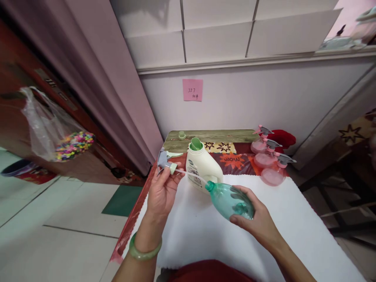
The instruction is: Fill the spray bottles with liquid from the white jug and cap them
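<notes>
In the head view, my left hand (164, 188) is closed on a grey and pale green spray nozzle (165, 161), its fingers at the collar. From the nozzle a thin clear tube (194, 174) runs right to the mouth of a green see-through bottle (227, 199). My right hand (257, 217) grips that bottle round its base, tilted with its neck toward the nozzle. Nozzle and neck are apart, joined only by the tube. Just behind stands a white jug (207, 166) with an uncapped green mouth.
Three pink spray bottles (272, 174) stand at the table's right side, by a red object (282, 139). A pale green cap (182, 135) sits at the back left. White cloth (190, 231) covers the table front. A wall (229, 98) rises behind.
</notes>
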`<control>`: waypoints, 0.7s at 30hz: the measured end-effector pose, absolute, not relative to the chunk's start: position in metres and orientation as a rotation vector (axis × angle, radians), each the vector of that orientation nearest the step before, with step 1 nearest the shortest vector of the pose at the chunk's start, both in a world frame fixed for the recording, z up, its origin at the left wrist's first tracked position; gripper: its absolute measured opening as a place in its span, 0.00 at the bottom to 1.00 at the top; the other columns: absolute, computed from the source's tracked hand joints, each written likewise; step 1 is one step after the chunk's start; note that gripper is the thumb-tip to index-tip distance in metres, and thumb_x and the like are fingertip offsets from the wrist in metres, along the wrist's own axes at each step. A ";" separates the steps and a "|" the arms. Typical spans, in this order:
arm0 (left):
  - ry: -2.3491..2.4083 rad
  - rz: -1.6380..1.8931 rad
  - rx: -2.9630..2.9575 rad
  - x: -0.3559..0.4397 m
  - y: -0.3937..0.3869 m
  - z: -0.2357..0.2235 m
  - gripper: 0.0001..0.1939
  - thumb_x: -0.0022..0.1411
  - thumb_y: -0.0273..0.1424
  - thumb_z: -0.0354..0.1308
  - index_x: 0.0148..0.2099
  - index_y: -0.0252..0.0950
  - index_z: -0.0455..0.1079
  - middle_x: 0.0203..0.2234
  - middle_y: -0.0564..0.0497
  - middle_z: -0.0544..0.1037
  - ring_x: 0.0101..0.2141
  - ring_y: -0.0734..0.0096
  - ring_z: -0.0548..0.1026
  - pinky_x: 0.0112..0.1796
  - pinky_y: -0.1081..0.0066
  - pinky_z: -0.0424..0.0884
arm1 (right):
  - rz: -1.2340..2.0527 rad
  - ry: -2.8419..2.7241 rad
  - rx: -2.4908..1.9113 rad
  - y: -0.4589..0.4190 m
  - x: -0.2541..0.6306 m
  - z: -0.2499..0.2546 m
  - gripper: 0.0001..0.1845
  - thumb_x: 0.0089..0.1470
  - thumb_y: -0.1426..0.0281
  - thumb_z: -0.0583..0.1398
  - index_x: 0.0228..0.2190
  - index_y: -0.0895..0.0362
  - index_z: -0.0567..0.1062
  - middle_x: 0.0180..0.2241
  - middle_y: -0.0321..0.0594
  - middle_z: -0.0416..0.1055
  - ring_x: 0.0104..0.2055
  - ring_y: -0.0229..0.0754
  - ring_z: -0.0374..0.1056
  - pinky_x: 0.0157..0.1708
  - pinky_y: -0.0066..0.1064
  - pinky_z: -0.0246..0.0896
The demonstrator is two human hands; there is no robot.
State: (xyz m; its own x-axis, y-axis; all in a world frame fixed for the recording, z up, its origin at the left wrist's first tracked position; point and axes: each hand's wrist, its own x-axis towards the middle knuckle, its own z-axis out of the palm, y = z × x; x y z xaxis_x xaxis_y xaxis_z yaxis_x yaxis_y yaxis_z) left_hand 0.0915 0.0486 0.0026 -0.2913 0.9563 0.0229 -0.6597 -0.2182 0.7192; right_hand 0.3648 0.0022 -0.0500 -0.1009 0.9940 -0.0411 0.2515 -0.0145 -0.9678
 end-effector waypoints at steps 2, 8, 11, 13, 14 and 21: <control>0.730 1.734 0.621 0.100 0.046 0.003 0.07 0.57 0.30 0.71 0.38 0.38 0.77 0.37 0.47 0.84 0.37 0.64 0.83 0.42 0.65 0.80 | 1.302 -1.410 -1.251 0.004 0.362 -0.054 0.40 0.44 0.49 0.70 0.56 0.50 0.70 0.52 0.46 0.75 0.53 0.57 0.72 0.52 0.46 0.67; 0.749 1.605 0.617 0.132 0.034 -0.005 0.13 0.55 0.32 0.73 0.42 0.36 0.78 0.42 0.49 0.83 0.43 0.63 0.82 0.52 0.63 0.74 | 1.689 -1.195 -0.992 0.004 0.346 -0.060 0.48 0.39 0.39 0.70 0.55 0.52 0.69 0.52 0.49 0.74 0.53 0.57 0.71 0.50 0.46 0.66; 0.777 1.544 0.593 0.141 0.030 -0.011 0.17 0.55 0.33 0.74 0.46 0.37 0.78 0.41 0.49 0.84 0.43 0.65 0.81 0.50 0.66 0.73 | 1.746 -1.140 -1.002 -0.001 0.342 -0.056 0.55 0.30 0.48 0.77 0.57 0.47 0.64 0.54 0.47 0.72 0.53 0.56 0.72 0.46 0.44 0.68; 0.793 1.538 0.591 0.143 0.028 -0.012 0.18 0.54 0.34 0.74 0.46 0.37 0.79 0.41 0.49 0.84 0.43 0.65 0.81 0.49 0.66 0.73 | 1.703 -1.165 -1.050 -0.005 0.343 -0.054 0.57 0.28 0.54 0.79 0.57 0.44 0.60 0.55 0.45 0.71 0.51 0.55 0.72 0.44 0.43 0.69; 0.798 1.539 0.594 0.143 0.028 -0.012 0.18 0.54 0.35 0.74 0.46 0.37 0.79 0.41 0.49 0.84 0.43 0.65 0.81 0.48 0.66 0.73 | 1.656 -1.198 -1.082 -0.007 0.343 -0.053 0.57 0.28 0.56 0.79 0.56 0.44 0.59 0.54 0.44 0.71 0.50 0.54 0.73 0.43 0.44 0.70; 0.814 1.531 0.572 0.146 0.025 -0.007 0.19 0.55 0.36 0.74 0.48 0.35 0.78 0.40 0.47 0.84 0.42 0.65 0.82 0.48 0.66 0.74 | 0.934 -1.605 -1.266 -0.013 0.342 -0.056 0.48 0.39 0.64 0.75 0.57 0.47 0.60 0.57 0.48 0.68 0.56 0.59 0.70 0.52 0.53 0.71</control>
State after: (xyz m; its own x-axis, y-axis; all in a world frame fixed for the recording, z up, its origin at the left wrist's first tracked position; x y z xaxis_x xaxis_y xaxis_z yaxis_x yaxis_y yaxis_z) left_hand 0.1461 0.0247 -0.0072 -0.1294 0.9863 -0.1024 -0.6363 -0.0034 0.7714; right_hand 0.3415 -0.0128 -0.0556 -0.1102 0.9782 0.1759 0.3298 0.2029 -0.9220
